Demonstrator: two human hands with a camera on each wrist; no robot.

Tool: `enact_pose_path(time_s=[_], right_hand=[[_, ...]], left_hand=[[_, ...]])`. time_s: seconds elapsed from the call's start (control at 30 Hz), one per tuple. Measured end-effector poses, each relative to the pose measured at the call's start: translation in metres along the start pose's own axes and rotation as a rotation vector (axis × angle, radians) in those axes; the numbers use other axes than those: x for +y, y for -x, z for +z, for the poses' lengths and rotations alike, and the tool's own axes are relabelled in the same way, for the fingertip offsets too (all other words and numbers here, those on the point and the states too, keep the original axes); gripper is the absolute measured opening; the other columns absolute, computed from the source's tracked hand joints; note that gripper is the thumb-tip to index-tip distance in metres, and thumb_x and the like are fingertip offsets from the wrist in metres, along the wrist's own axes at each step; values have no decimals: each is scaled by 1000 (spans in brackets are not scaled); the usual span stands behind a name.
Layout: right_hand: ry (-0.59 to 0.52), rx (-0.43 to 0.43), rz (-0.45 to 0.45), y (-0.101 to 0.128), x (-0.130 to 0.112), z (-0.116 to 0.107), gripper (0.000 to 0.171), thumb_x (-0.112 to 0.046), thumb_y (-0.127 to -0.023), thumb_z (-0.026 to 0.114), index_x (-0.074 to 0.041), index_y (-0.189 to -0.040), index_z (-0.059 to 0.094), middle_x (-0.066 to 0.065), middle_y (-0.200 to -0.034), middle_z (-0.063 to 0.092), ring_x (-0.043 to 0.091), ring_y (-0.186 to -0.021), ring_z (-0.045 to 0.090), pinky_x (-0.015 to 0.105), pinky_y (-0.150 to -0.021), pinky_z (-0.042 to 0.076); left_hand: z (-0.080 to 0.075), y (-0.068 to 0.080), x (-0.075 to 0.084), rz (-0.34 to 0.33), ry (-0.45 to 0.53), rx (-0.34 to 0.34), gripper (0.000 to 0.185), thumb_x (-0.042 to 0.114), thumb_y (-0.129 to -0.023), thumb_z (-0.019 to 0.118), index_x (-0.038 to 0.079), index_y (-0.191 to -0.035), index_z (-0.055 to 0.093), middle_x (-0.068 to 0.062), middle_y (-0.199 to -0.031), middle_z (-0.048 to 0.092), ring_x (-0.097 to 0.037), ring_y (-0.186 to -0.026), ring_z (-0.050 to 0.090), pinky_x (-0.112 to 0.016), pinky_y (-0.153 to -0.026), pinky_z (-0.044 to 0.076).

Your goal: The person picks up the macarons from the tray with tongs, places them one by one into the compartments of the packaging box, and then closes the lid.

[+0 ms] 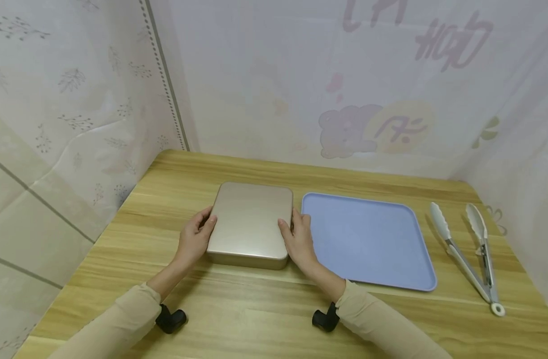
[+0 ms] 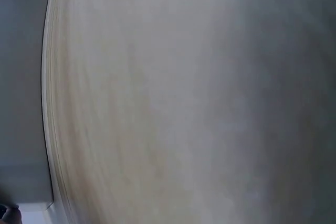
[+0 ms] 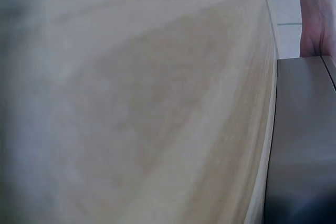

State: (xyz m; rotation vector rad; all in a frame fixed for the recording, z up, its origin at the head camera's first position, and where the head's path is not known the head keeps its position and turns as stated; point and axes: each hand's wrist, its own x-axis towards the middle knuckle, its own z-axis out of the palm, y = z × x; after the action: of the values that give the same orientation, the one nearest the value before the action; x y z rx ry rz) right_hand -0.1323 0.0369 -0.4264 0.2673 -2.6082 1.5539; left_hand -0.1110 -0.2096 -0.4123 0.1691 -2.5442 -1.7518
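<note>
A flat gold metal tin (image 1: pixel 251 222) with rounded corners and a closed lid lies on the wooden table (image 1: pixel 256 309). My left hand (image 1: pixel 201 230) grips its left side, thumb on the lid's edge. My right hand (image 1: pixel 294 232) grips the right side in the same way. The left wrist view is blurred and shows only tabletop and the tin's wall (image 2: pixel 21 103). In the right wrist view the tin's wall (image 3: pixel 302 140) stands at the right, and my left hand (image 3: pixel 315 24) is seen at its far end.
A light blue tray (image 1: pixel 368 239) lies just right of the tin, close to my right hand. White-tipped metal tongs (image 1: pixel 471 254) lie near the table's right edge. Patterned cloth walls close in the back and both sides.
</note>
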Motion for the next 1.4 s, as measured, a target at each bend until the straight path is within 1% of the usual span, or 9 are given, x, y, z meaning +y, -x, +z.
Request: enact_pose_path(time_s=[0.1, 0.37, 0.57, 0.67, 0.77, 0.83, 0.97, 1.07, 1.4], right_hand=[[16, 3, -8, 0, -1, 1, 32, -24, -102, 52, 3, -119, 54, 6, -91, 32, 18, -83, 34, 24, -66, 30], [-120, -87, 63, -4, 1, -7, 55, -26, -102, 52, 13, -139, 39, 18, -110, 40, 22, -92, 45, 21, -72, 42], [-198, -57, 175, -23, -6, -10, 50, -24, -105, 43, 15, -137, 41, 25, -120, 50, 28, -106, 54, 38, -91, 49], [-262, -22, 213, -33, -11, -7, 49, -24, -107, 37, 13, -139, 39, 27, -128, 51, 34, -121, 52, 45, -106, 45], [-327, -22, 262, -34, -14, -2, 57, -29, -108, 31, 10, -150, 23, 28, -151, 30, 39, -144, 32, 49, -120, 28], [-354, -18, 286, -30, -16, 0, 61, -31, -108, 29, 8, -153, 14, 27, -159, 13, 40, -150, 17, 51, -123, 18], [-351, 0, 280, -23, -19, 5, 57, -29, -108, 31, 7, -151, 19, 27, -157, 21, 39, -148, 22, 51, -123, 19], [-342, 7, 245, -19, -18, 9, 55, -22, -107, 35, 8, -151, 22, 27, -155, 27, 38, -147, 25, 50, -123, 19], [-361, -2, 246, -16, -16, 12, 63, -17, -106, 41, -1, -157, 9, 18, -164, 12, 31, -153, 12, 45, -125, 13]], left_hand=[[0, -1, -1, 3, -15, 11, 49, 26, -106, 44, -2, -146, 41, -23, -143, 50, -30, -128, 51, 2, -82, 37], [-5, -3, 3, -32, -22, -29, 50, 25, -105, 45, -3, -146, 40, -23, -143, 50, -30, -128, 50, 0, -83, 38], [-8, -14, 15, -139, 105, -95, 56, 27, -106, 40, -1, -153, 26, -21, -156, 33, -30, -144, 33, -31, -117, 32], [-8, -23, 23, -177, 114, -122, 61, 33, -107, 34, 0, -156, 18, -20, -162, 22, -32, -152, 20, -45, -124, 19], [-6, -28, 27, -206, 44, -129, 63, 38, -107, 29, 1, -156, 17, -20, -163, 18, -35, -152, 15, -47, -125, 15], [-5, -28, 28, -206, -8, -134, 63, 38, -107, 26, 0, -156, 17, -20, -163, 18, -36, -152, 14, -47, -125, 14], [-2, -26, 26, -168, -93, -127, 62, 38, -108, 26, -2, -155, 18, -21, -162, 19, -37, -152, 15, -47, -124, 15], [0, -26, 23, -142, -88, -111, 61, 35, -108, 28, -2, -155, 18, -21, -162, 20, -36, -151, 17, -46, -124, 17], [5, -26, 13, -88, -47, -59, 57, 28, -108, 36, -2, -154, 22, -23, -159, 28, -35, -149, 26, -46, -122, 24]])
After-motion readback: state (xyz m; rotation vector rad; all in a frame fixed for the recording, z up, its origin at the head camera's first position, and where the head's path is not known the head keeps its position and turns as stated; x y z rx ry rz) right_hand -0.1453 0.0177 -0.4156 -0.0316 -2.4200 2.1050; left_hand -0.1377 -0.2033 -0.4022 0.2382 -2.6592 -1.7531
